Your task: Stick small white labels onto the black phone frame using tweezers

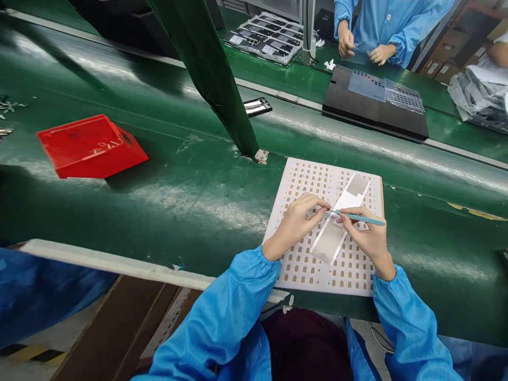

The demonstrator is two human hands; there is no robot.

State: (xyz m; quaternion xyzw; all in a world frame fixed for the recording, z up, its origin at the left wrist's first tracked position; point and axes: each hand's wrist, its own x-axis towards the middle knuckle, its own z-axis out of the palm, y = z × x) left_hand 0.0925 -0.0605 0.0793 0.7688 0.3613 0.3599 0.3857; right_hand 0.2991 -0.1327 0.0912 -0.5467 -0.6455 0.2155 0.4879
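My right hand [365,235] grips blue tweezers [365,218] above a white board with rows of small tan slots [305,264]. The tweezers' tip points left and meets the fingertips of my left hand [299,219]. Those fingertips are pinched together; whatever they hold is too small to make out. Under both hands a white-edged strip with grey patches [329,241] lies slantwise across the board. My hands hide part of its middle.
A red bin [85,148] lies on the green bench at left. A green-wrapped post [210,69] rises ahead. Beyond run a phone-like part [257,106], a black case [373,108] and a tray of dark parts [270,37]. A co-worker's hands [381,54] are at the far side.
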